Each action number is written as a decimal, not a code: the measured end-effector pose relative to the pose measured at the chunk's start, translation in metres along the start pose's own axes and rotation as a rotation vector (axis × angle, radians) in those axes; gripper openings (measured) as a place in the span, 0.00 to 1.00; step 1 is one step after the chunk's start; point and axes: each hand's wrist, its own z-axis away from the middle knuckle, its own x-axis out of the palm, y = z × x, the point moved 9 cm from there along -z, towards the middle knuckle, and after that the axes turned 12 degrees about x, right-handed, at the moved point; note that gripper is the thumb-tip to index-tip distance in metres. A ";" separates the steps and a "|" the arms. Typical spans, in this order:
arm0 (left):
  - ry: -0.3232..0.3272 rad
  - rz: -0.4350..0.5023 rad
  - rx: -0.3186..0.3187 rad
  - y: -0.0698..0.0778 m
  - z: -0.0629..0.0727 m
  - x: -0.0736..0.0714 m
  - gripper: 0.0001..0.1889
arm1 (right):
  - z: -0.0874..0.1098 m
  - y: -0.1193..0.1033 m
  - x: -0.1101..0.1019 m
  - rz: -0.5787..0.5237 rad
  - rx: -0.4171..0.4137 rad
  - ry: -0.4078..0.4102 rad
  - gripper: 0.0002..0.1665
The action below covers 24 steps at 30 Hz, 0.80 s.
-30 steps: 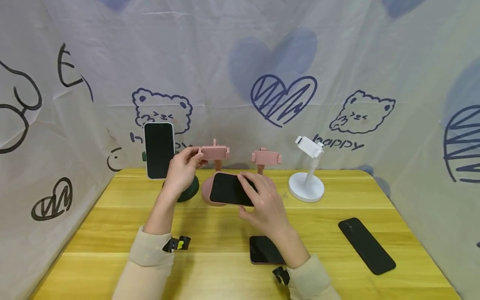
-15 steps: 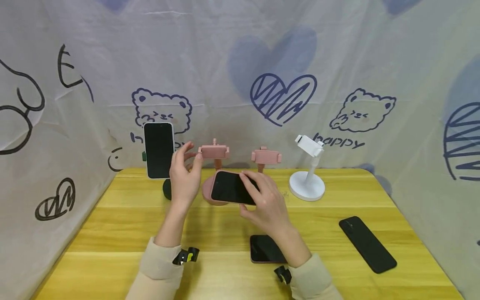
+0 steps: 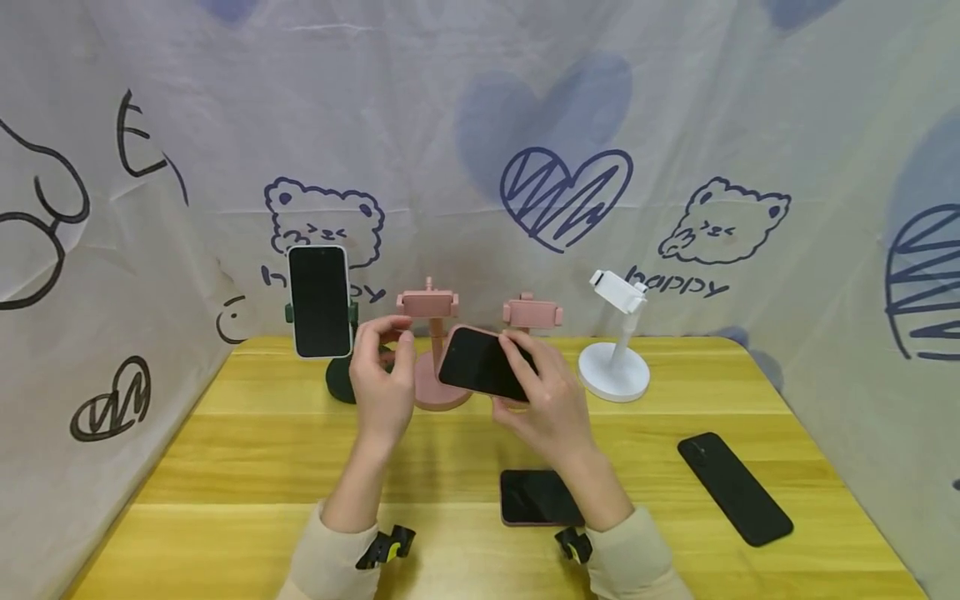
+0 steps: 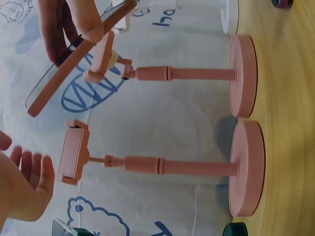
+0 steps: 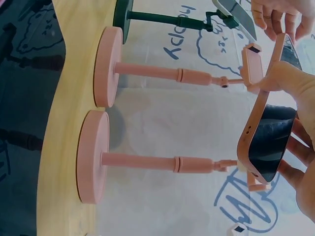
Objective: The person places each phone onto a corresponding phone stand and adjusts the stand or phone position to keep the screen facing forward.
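Observation:
My right hand [image 3: 551, 400] pinches a pink-edged smartphone [image 3: 480, 364] by its right end, thumb below and fingers above, its dark screen toward me and its left end tilted up. The phone is in the air before two pink phone stands. My left hand [image 3: 382, 383], fingers loosely bent and holding nothing, is left of the phone, just below the clamp of the left pink stand [image 3: 427, 304]. That clamp holds nothing in the left wrist view, where the left hand [image 4: 27, 182] is close beside it. The right pink stand [image 3: 532, 313] is partly hidden behind the phone.
A white-edged phone [image 3: 320, 302] stands upright in a green stand [image 3: 341, 381] at the left. A white stand [image 3: 613, 372] is at the back right. On the wooden table lie a dark phone [image 3: 536, 497] near the front and a black phone [image 3: 735, 489] at the right.
My left hand has left the left pink stand's clamp and come down and right, toward the phone. The right hand has carried the smartphone slightly right and up, tilting it.

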 end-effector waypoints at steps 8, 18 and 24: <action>-0.168 0.134 -0.032 0.008 0.012 0.026 0.09 | -0.001 0.007 -0.007 0.002 0.034 0.029 0.47; -0.346 0.257 -0.156 0.006 0.025 0.049 0.13 | -0.005 0.005 -0.017 -0.037 0.024 0.086 0.50; -0.344 0.255 -0.130 0.010 0.026 0.050 0.12 | -0.004 0.005 -0.017 -0.067 0.043 0.067 0.50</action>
